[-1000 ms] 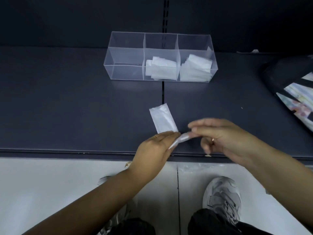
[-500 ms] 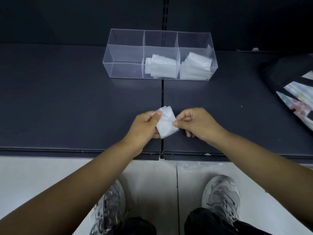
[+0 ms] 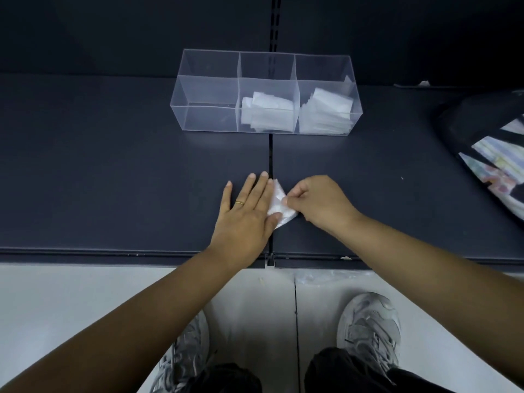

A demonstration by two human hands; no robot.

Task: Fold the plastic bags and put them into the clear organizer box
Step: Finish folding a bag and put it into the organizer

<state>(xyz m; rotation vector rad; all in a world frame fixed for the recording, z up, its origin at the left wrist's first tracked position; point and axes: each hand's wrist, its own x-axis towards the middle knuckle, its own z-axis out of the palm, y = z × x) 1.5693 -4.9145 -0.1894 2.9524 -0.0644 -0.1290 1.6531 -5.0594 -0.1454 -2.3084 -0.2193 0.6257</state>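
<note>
A small folded white plastic bag (image 3: 279, 204) lies on the dark shelf (image 3: 113, 171) near its front edge. My left hand (image 3: 246, 214) lies flat with straight fingers, pressing the bag's left part down. My right hand (image 3: 317, 202) pinches the bag's right edge with curled fingers. The clear organizer box (image 3: 208, 90) stands further back with three compartments. Its left compartment holds nothing; the middle one holds folded bags (image 3: 268, 110) and the right one a taller stack of folded bags (image 3: 326, 110).
A dark bag with a colourful print (image 3: 487, 154) lies at the shelf's right side. A seam (image 3: 270, 154) runs down the shelf's middle. Below the shelf edge are a pale floor and my grey shoes (image 3: 368, 327).
The bag went from a long strip to a smaller fold. My left hand has let go of its pinch and now lies flat on it; my right hand still pinches the right edge.
</note>
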